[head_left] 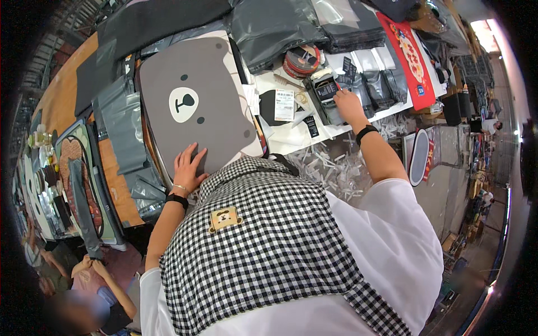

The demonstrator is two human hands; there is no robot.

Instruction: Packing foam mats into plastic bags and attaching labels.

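Grey bear-face mat [193,103] — left of the white table [291,137]; left hand [188,168] rests flat on it, ungripped. Right hand [347,103] fingers a dark packet [328,92]. Mat probably light, floppy — best lifted by an edge.

1. Grey bear-face mat [193,103]: its near edge is hidden under the checked apron [263,246] and the left hand [188,168].
2. Left hand: the palm is pressed flat on the mat, so its underside is unseen.
3. Right hand [347,106]: the fingertips are lost against a small dark packet [326,89]; the grip cannot be told.
4. Labels on the packets and on the white tag [284,105]: too small to read.
5. Person at the lower left [84,302]: blurred and partly cut off by the dark rim.
6. Red banner [409,56]: its upper end runs under dark bags (pattern unclear).
7. Shelves at the far right [482,112]: bent, tiny and indistinct.
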